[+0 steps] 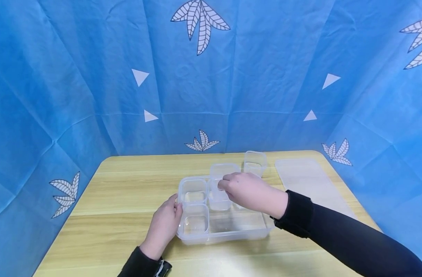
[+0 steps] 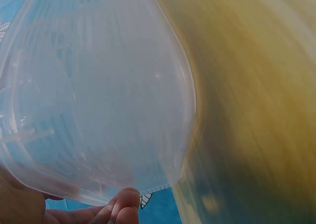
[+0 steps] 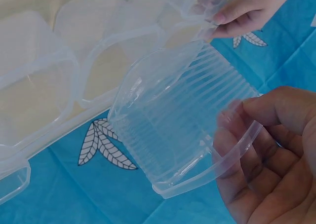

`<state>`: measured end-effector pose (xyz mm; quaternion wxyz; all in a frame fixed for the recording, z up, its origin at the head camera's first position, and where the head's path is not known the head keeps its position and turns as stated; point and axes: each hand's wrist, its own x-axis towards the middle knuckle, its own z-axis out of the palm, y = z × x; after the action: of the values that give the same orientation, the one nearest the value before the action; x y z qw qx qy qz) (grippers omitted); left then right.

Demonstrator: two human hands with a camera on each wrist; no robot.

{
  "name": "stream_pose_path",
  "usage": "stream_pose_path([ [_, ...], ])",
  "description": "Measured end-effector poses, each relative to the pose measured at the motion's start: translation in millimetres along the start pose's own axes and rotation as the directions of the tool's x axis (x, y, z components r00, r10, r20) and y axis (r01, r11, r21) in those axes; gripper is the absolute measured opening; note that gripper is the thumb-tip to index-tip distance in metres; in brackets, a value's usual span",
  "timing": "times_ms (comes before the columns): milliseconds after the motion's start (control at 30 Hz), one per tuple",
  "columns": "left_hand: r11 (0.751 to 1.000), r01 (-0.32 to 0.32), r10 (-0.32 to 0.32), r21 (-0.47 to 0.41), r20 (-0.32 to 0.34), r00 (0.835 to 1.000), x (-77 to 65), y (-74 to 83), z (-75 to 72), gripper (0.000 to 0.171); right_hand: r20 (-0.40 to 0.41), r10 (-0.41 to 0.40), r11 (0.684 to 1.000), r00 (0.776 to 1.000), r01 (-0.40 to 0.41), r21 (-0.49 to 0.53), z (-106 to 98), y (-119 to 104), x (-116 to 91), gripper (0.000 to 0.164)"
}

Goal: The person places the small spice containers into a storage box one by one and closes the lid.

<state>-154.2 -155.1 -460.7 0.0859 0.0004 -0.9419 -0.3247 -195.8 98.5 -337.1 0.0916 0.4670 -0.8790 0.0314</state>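
Pinching a clear ribbed container [image 3: 163,120] in your right hand [image 1: 247,191] over the back part of the storage box [image 1: 231,235], left hand [image 1: 163,222] gripping its left edge, you're apparently loading it, so level the container.

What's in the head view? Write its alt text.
A person's right grip holds a small clear container over a larger clear box with others inside, the left grip holding its left side. A blue curtain hangs behind the table.
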Motion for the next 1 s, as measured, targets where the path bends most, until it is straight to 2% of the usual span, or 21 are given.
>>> stream_pose_path([
  [333,1.0,0.004,-0.004,0.001,0.0,1.0,1.2,0.8,0.0,0.045,-0.071,-0.077,0.996,0.995,0.073,-0.053,6,-6,-13,0.022],
  [1000,1.0,0.021,-0.021,-0.003,0.015,1.0,0.7,-2.2,1.0,0.045,-0.03,-0.112,0.993,0.993,0.111,-0.042,19,-19,-31,0.021],
])
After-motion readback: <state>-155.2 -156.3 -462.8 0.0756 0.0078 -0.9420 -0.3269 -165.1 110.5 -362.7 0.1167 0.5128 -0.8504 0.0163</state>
